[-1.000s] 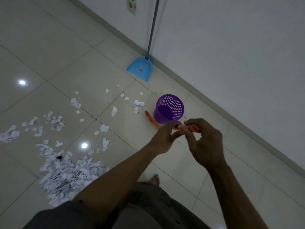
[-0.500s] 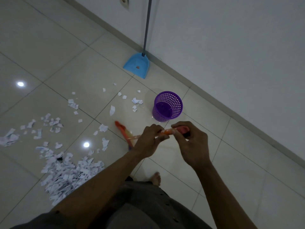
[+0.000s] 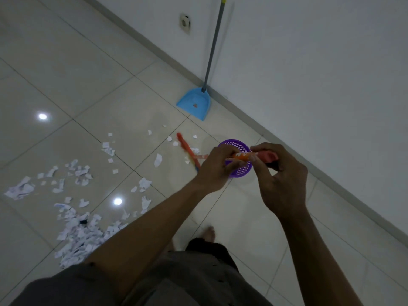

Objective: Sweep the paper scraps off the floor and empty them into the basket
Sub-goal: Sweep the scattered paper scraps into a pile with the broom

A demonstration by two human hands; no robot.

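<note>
Holding the orange broom (image 3: 241,156), the left hand (image 3: 217,167) and right hand (image 3: 281,180) are both curled tight around its stick, side by side. The purple basket (image 3: 242,171) sits just behind both hands. Paper scraps (image 3: 81,230) lie on the floor (image 3: 110,85), well off to the left hand's side. A blue dustpan (image 3: 194,102) leans on the wall (image 3: 309,62), farther off.

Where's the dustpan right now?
Head view, upper centre: the blue dustpan rests on the floor at the foot of the wall, its grey handle leaning up the wall, beyond and left of the purple basket.
</note>
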